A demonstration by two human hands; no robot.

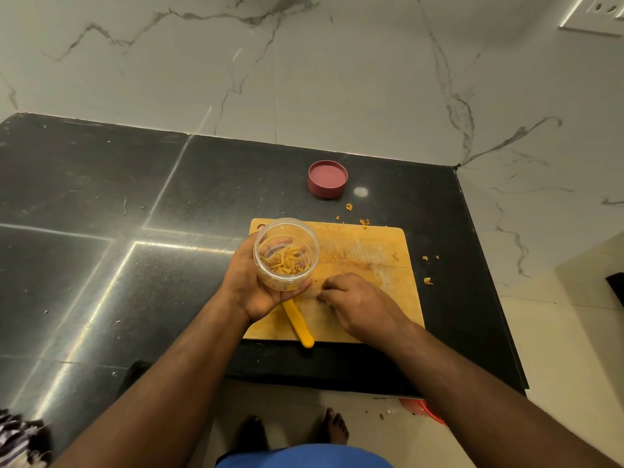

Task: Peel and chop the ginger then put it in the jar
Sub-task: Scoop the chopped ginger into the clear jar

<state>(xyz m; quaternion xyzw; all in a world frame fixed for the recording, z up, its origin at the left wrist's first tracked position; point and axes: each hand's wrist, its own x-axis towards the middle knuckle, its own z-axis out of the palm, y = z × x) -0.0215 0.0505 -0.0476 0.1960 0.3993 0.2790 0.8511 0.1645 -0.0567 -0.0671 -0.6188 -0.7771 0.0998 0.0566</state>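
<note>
Two hands: left (251, 285) holds jar (286, 253)

I have only one view, the head camera, which sits high on the person and looks forward and steeply down. It is wide-angle, so straight edges bend near the borders. The wooden cutting board (364, 265) on the black countertop (101, 231) lies near the centre, quite close. The marble wall (304, 69) fills the top, and the bare feet (332, 425) show at the bottom.
</note>
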